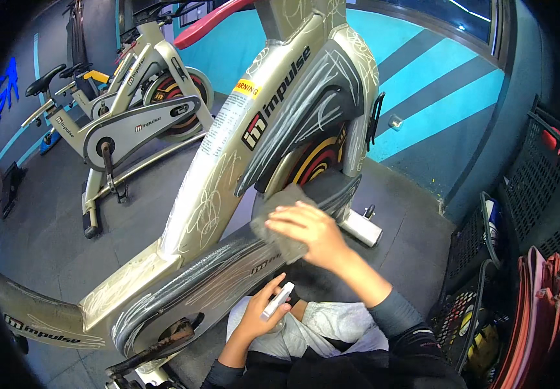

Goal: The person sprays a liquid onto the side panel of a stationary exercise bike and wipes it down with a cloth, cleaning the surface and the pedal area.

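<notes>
A spin bike frame (pixel 241 141) with white scribbled marks fills the middle of the view. My right hand (pixel 311 233) presses a grey cloth (pixel 280 228) against the upper part of the bike's chain guard (pixel 202 287), below the flywheel (pixel 321 158). White streaks also run over the dark flywheel cover (pixel 309 112). Lower down, near my lap, my left hand (pixel 263 311) holds a small white object (pixel 277 300) between thumb and fingers; its kind is unclear. A crank arm (pixel 163 345) sticks out at the bottom left.
More spin bikes (pixel 139 121) stand at the back left. Black perforated baskets (pixel 460 291) line the right side, beside folded red mats or pads (pixel 535 311). Behind the bike is a turquoise and grey striped wall (pixel 435 92). The bike's front foot (pixel 363 228) rests on the dark floor.
</notes>
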The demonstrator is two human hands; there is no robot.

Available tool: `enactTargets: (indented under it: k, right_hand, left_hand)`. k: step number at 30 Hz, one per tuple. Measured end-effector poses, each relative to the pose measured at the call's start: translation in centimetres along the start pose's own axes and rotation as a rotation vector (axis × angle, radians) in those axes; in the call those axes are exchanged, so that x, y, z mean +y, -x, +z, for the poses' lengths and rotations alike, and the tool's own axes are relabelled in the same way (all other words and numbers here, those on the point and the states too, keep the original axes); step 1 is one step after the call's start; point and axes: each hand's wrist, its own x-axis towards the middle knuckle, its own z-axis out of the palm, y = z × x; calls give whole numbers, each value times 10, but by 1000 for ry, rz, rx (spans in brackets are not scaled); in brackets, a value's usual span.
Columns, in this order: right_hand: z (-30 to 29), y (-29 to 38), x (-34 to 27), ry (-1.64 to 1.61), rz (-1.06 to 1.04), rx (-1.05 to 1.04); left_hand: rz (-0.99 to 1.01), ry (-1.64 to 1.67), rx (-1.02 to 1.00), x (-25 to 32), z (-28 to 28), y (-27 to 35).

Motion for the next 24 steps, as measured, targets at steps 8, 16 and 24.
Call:
enactTargets:
  k: [8,16,24]
  right_hand:
    - [-29,45,107,121,391,173]
    - [-9,34,75,105,321,164]
    - [24,-5,-38,-132,19,165]
  left_hand:
    - [26,17,-5,-3,5,0]
    - [50,-24,-21,-3,11,-1]
    - [58,-169,-49,-11,7,-3]
